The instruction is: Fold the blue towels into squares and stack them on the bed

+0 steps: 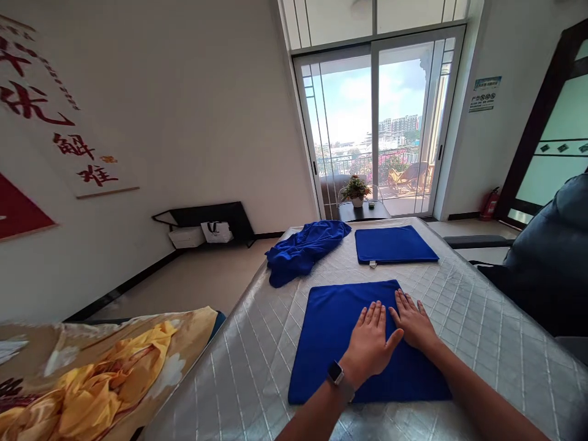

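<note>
A folded blue cloth [326, 343] lies flat in front of me on a quilted silver mattress [248, 355]. Flat on its middle rests my left hand [374, 343], fingers stretched out, with a watch on the wrist. My right hand [416, 321] is spread over the cloth's right edge, close beside the left thumb. Farther back lies a second folded blue cloth [395, 244] with a small white tag at its near edge. To its left is a crumpled blue cloth [307, 248] in a loose heap.
Yellow fabric [110, 380] is bunched on a patterned cover at lower left. A dark leather seat [546, 257] stands at right. Beyond the mattress are a small table [362, 212] with a potted plant [356, 190] and a glass sliding door [340, 116]. A black rack [206, 217] stands by the wall.
</note>
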A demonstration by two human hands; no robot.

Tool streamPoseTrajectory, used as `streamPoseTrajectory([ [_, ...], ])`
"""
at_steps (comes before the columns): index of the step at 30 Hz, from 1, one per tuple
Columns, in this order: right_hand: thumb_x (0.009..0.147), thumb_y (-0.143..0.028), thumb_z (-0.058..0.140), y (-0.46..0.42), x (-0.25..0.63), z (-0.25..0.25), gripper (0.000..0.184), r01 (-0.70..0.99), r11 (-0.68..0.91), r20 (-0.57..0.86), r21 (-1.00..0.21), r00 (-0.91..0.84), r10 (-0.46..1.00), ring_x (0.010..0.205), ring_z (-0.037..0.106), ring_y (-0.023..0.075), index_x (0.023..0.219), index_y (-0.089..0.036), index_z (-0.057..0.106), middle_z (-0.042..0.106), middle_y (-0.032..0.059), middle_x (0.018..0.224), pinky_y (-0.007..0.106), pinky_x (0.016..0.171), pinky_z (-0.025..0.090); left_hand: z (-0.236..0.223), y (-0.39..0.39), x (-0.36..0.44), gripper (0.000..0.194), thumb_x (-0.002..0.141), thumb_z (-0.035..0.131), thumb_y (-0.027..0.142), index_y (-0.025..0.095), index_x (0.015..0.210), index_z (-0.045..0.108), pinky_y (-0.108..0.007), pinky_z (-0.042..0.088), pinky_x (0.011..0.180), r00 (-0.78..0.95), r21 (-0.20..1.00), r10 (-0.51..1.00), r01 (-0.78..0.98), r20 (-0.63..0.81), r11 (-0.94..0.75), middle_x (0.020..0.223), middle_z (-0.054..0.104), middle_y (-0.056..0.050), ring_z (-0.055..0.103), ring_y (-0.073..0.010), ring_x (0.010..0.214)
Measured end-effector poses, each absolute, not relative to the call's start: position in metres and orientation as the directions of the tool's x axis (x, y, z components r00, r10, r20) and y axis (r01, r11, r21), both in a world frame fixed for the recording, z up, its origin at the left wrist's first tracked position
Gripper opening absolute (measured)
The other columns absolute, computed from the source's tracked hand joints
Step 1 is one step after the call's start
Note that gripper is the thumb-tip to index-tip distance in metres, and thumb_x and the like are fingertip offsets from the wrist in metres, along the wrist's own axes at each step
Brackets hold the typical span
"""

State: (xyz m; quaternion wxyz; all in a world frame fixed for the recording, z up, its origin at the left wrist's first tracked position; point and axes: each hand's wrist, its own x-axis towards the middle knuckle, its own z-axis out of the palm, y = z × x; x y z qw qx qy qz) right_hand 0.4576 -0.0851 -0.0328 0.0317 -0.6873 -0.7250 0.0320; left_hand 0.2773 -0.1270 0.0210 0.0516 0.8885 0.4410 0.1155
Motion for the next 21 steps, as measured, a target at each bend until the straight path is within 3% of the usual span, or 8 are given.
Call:
streamPoseTrajectory([
  [4,0.098,-0.025,0.027,-0.088,0.461,-0.036,0.063,0.997,0.071,-0.001,-0.024,-0.072,0.997,0.155,0.007,0.0247,0.160,-0.016,0.024,0.009,0.0065,0.168,0.050,0.124,0.011,0.005,-0.106,0.324,0.072,0.104,0.009,0.051,0.007,0.158,0.024,-0.045,0.019,0.127,0.577,0.255,0.801,0.760,0.162,-0.598,0.166,0.024,-0.013,0.014,-0.0228,0.155],
  [7,0.100,-0.031,0.024,-0.085,0.460,-0.037,0.063,0.997,0.054,0.001,-0.048,-0.054,0.999,0.155,0.009,0.0241,0.161,-0.015,0.020,0.010,0.0073,0.168,0.050,0.124,0.011,-0.008,-0.095,0.316,0.070,0.104,0.010,0.050,0.010,0.160,0.020,-0.048,0.020,0.126,0.535,0.246,0.829,0.792,0.163,-0.560,0.166,0.025,-0.012,0.014,-0.0232,0.155],
  [12,0.102,-0.045,0.015,-0.081,0.455,-0.032,0.068,0.993,-0.028,-0.029,-0.116,0.024,0.999,0.155,0.008,0.0228,0.161,-0.011,0.011,0.009,0.0054,0.168,0.050,0.125,0.007,-0.010,-0.091,0.251,0.076,0.102,0.010,0.059,0.010,0.159,0.023,-0.048,0.019,0.127,0.451,0.182,0.884,0.866,0.119,-0.466,0.166,0.023,-0.012,0.015,-0.0239,0.155],
  [17,0.101,-0.046,0.011,-0.081,0.453,-0.027,0.070,0.989,-0.054,-0.077,-0.135,0.044,0.996,0.155,0.005,0.0208,0.161,-0.012,0.007,0.006,0.0023,0.168,0.049,0.125,0.004,-0.009,-0.084,0.163,0.085,0.100,0.009,0.066,0.006,0.158,0.025,-0.048,0.018,0.126,0.244,0.146,0.968,0.957,0.065,-0.251,0.165,0.023,-0.016,0.018,-0.0263,0.154],
  [21,0.101,-0.046,0.012,-0.079,0.455,-0.033,0.070,0.989,-0.046,-0.060,-0.137,0.038,0.997,0.155,0.005,0.0210,0.161,-0.013,0.010,0.006,0.0023,0.168,0.050,0.125,0.005,-0.012,-0.074,0.111,0.082,0.101,0.010,0.063,0.005,0.157,0.027,-0.051,0.023,0.124,0.075,0.200,0.996,0.976,0.047,-0.083,0.163,0.025,-0.020,0.023,-0.0292,0.152],
])
